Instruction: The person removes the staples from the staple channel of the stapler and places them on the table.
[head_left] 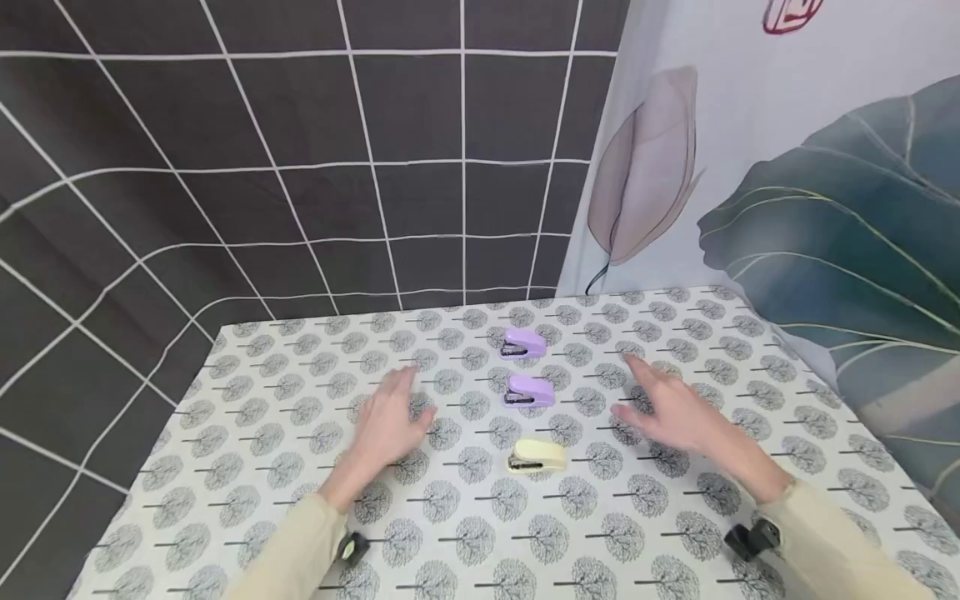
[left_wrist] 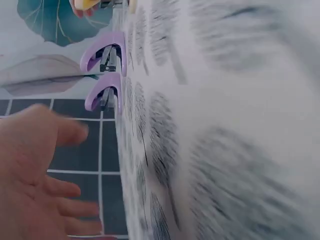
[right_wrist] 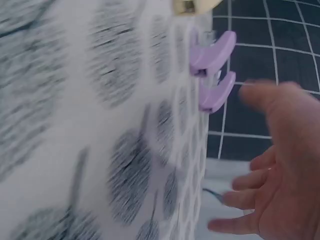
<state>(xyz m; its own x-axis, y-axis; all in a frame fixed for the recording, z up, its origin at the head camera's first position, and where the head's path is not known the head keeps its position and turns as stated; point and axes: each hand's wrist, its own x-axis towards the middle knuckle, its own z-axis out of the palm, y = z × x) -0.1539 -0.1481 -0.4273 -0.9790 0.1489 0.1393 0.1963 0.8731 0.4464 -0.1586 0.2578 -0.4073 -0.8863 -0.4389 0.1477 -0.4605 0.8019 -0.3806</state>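
Observation:
Three small staplers stand in a column on the cloth in the head view: a purple stapler [head_left: 524, 343] at the back, a second purple stapler [head_left: 529, 392] in the middle, and a cream stapler [head_left: 537, 456] in front. To their left is my left hand [head_left: 388, 421], fingers extended, holding nothing. My right hand [head_left: 672, 408] is on their right, likewise empty, thumb and fingers apart. Both wrist views show the purple staplers beyond the hands, with a gap between. Whether either hand touches the cloth is hard to tell.
A white tablecloth [head_left: 300, 458] printed with grey trees covers the table. Behind it hangs a dark curtain with a white grid [head_left: 300, 200]. A pale curtain with leaf prints [head_left: 720, 150] hangs at the back right. A dark wrist strap [head_left: 752, 539] shows at each sleeve.

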